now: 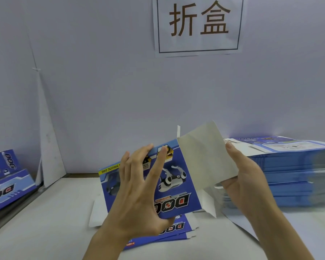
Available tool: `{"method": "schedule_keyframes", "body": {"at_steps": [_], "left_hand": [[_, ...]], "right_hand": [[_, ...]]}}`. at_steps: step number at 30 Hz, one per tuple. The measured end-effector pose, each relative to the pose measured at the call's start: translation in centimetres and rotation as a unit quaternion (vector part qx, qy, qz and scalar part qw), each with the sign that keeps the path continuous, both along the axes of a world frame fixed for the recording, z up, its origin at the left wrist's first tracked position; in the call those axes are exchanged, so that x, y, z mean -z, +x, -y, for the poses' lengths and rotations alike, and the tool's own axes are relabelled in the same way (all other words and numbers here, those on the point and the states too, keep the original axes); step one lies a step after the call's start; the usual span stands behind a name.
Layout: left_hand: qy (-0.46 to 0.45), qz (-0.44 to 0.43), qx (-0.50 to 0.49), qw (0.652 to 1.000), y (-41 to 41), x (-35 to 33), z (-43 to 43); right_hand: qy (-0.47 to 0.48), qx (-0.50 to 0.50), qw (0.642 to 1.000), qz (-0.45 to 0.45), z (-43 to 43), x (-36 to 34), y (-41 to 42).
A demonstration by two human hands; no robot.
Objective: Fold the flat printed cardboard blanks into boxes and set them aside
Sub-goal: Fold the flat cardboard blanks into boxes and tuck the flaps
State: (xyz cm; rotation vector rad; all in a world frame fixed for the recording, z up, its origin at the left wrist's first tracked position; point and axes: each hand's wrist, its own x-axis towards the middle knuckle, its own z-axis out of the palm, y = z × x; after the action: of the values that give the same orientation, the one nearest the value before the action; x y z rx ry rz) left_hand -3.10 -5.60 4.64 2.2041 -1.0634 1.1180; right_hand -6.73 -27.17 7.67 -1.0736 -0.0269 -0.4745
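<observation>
Step in hand, prob: opening the flat into a box body. L hand (139, 186) has its fingers spread over the printed face w/ the thumb hooked under the lower edge, so it's clamped on the blank (176, 177). R hand (246, 177) pinches the unprinted grey panel (204, 158), thumb on top by its far corner, fingers behind. To do it well: use L as the anchor and let R swing the grey panel round on the pre-scored crease, not mid-panel. Push till the corners are approx square, then tuck the flaps. Don't squeeze the printed face, thin card will likely dent or bow. White tabs (208, 205) hang loose at the lower right edge; mind they don't snag the loose blank (176, 231) lying flat on the table (45, 231) right below. Looks: the blank is held up off the table, mid-frame, tilted, print upside-down to the wearer. It's blue w/ a white robot-dog pic, a "DOG" logo in white/red and a yellow strip along one edge. Inside is plain grey-white w/ a faint crease across it. Card looks light & fairly stiff. Further out: tall stack of flat blanks (293, 175) on the right, just behind R hand, edges blurred. Far left, 2 or so finished boxes (6, 177) are set aside, partly cut off by the frame edge. At the back there's a pale wall (101, 91) w/ a paper sign (198, 23) carrying 2 large characters
</observation>
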Motion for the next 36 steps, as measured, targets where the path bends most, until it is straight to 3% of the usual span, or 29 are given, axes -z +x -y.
{"method": "schedule_keyframes", "body": {"at_steps": [4, 13, 16, 19, 21, 23, 26, 28, 32, 36], "left_hand": [[-0.023, 0.011, -0.003, 1.0, -0.2, -0.5, -0.2], [0.019, 0.045, -0.014, 0.999, 0.0, -0.2, -0.2], [-0.013, 0.014, -0.008, 1.0, 0.2, -0.1, -0.5], [-0.085, -0.07, 0.003, 0.994, 0.4, 0.2, -0.7], [-0.175, -0.15, 0.013, 0.973, 0.5, 0.3, -0.7], [-0.271, -0.216, 0.035, 0.937, 0.4, 0.2, -0.5], [-0.381, -0.256, 0.06, 0.886, 0.3, -0.1, 0.3], [-0.42, -0.281, 0.054, 0.861, 0.2, -0.3, 0.8], [-0.461, -0.362, 0.103, 0.804, -0.2, -1.1, 0.9], [-0.475, -0.378, 0.116, 0.786, 0.6, -1.2, -0.3]], "right_hand": [[-0.035, 0.014, 0.999, 0.009, 0.1, 0.3, 0.0], [-0.032, 0.081, 0.996, 0.004, -0.5, 0.3, -0.5], [-0.029, 0.051, 0.998, 0.009, -0.6, 0.3, -0.4], [-0.011, 0.006, 1.0, 0.021, -0.8, 0.1, 0.1], [-0.05, -0.021, 0.998, 0.017, -0.8, 0.2, 0.5], [-0.189, -0.073, 0.979, -0.015, -1.0, 0.4, 0.2], [-0.426, -0.189, 0.882, -0.077, -2.5, 1.2, -0.4], [-0.461, -0.234, 0.853, -0.065, -4.2, 1.8, -0.5], [-0.396, -0.192, 0.898, 0.016, -6.2, 2.3, -0.5], [-0.31, -0.118, 0.942, 0.037, -4.9, 1.7, -0.4]]}}
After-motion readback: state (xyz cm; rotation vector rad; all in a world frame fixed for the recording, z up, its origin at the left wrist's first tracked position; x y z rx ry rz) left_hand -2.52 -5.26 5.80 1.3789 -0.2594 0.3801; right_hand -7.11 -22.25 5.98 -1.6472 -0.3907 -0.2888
